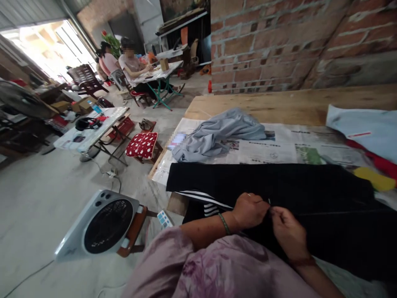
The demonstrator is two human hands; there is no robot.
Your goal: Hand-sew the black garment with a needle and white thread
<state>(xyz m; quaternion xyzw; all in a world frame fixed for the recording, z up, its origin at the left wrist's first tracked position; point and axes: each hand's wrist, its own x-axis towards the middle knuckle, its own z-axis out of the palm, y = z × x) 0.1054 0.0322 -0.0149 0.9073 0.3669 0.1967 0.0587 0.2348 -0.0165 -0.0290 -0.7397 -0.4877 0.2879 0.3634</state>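
Black trousers (313, 182) with white side stripes lie spread across the table in front of me. My left hand (251, 210) is closed, its thumb and fingers pinched together over the cloth. Right beside it, my right hand (290, 231) is also closed in a pinch, the fingertips of both nearly meeting at the dark fabric. A tiny pale sliver shows between them, too small to name. What each pinch holds is hidden by the fingers. Behind the trousers, a crumpled grey garment (217, 134) rests on newspaper, next to a lit phone (177, 141).
Newspaper (257, 151) covers part of the wooden table (288, 107). Light blue cloth (362, 128) and a yellow piece (375, 179) are at the right. To the left stand a box fan (108, 225) and a red-cushioned stool (142, 145). People sit at a far table (158, 74).
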